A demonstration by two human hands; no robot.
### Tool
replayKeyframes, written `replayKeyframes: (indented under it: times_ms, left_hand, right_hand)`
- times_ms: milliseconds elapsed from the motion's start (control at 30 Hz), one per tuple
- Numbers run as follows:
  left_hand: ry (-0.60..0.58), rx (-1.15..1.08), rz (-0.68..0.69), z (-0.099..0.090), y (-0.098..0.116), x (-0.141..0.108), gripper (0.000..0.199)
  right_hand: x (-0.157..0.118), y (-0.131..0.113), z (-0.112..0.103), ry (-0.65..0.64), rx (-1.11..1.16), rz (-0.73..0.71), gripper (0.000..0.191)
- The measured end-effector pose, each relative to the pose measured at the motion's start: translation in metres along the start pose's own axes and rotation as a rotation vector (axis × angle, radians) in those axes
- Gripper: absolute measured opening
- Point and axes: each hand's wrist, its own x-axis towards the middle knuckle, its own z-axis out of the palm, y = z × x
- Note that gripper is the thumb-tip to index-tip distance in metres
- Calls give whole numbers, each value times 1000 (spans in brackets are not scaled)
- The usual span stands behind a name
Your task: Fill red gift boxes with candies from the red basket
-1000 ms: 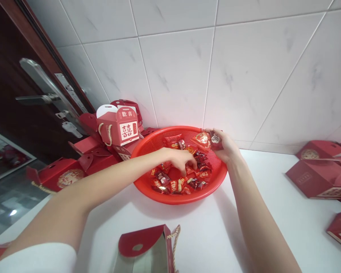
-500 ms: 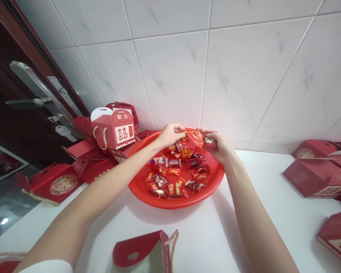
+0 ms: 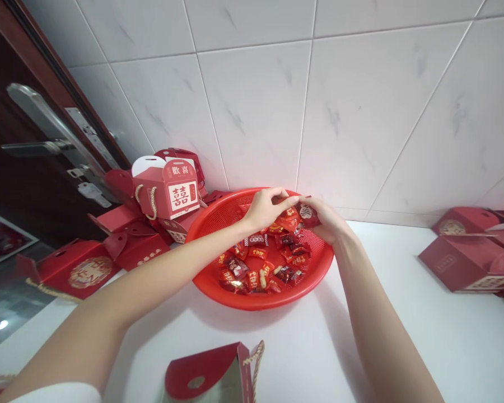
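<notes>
A round red plastic basket [image 3: 252,303] holds wrapped candies [image 3: 257,253] in red, orange and dark wrappers. Over its back part, my left hand [image 3: 271,208] has its thumb and fingers curved round red-orange packets, the fingertips partly hidden. My right hand [image 3: 325,219] is closed on a dark red candy packet [image 3: 307,212] with a pale round mark, at the basket's back right rim. The thumb of my left hand reaches close to the fingertips of my right hand.
Red gift boxes [image 3: 182,193] with rope handles are piled to the left, beside a door handle [image 3: 46,129]. More red boxes [image 3: 466,263] lie at the right. An open box [image 3: 205,372] stands at the near edge. A tiled wall [image 3: 252,112] rises behind the white table [image 3: 386,291].
My left hand has moved right, closer to my right hand and over the candies. My right hand still holds the dark red packet, which now shows more of its face.
</notes>
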Motion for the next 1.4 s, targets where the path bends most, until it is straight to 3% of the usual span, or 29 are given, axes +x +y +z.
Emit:
replayKeyframes:
  times_ms: [233, 400, 500, 567, 633, 700, 833, 900, 967, 1033, 1100, 1200, 1333, 1400]
  left_hand:
    - [68, 61, 73, 5, 3, -5, 41]
    - [9, -25, 23, 5, -2, -2, 46]
    - [34, -109, -77, 2, -12, 3, 44]
    - [89, -110, -184, 1, -21, 6, 37]
    - [53, -49, -276, 1, -28, 7, 32]
    - [-132, -22, -355, 1, -32, 7, 30]
    - [-642, -97, -421, -1, -30, 0, 14]
    - [-887, -67, -351, -1, -23, -6, 11]
    - [-1091, 48, -235, 1, -15, -15, 29]
    - [-1173, 229, -93, 6, -8, -23, 46]
    - [-1170, 414, 42, 10, -4, -27, 50]
    - [-1116, 629, 137, 8, -3, -25, 35]
    - [-841, 790, 141, -13, -6, -7, 51]
    - [-750, 746, 122, -25, -5, 1, 45]
  right_hand:
    - [-4, -1, -3, -111, -114, -92, 18]
    - [-9, -3, 1, -176, -210, -116, 32]
    - [-7, -1, 1, -89, -192, -139, 30]
    - [-4, 0, 0, 42, -138, -160, 28]
    - [-1, 2, -2, 172, -64, -175, 29]
    - [2, 2, -3, 232, -11, -183, 28]
    - [3, 1, -3, 231, 34, -206, 28]
    - [2, 0, -2, 237, 45, -203, 29]
    - [1, -1, -1, 240, 30, -193, 29]
    - [0, -1, 0, 237, 3, -183, 28]
    - [-1, -1, 0, 231, -18, -183, 28]
    - [-1, 0, -1, 220, -30, -195, 27]
    - [0, 1, -2, 210, -29, -204, 27]
    - [0, 1, -3, 212, -32, -205, 27]
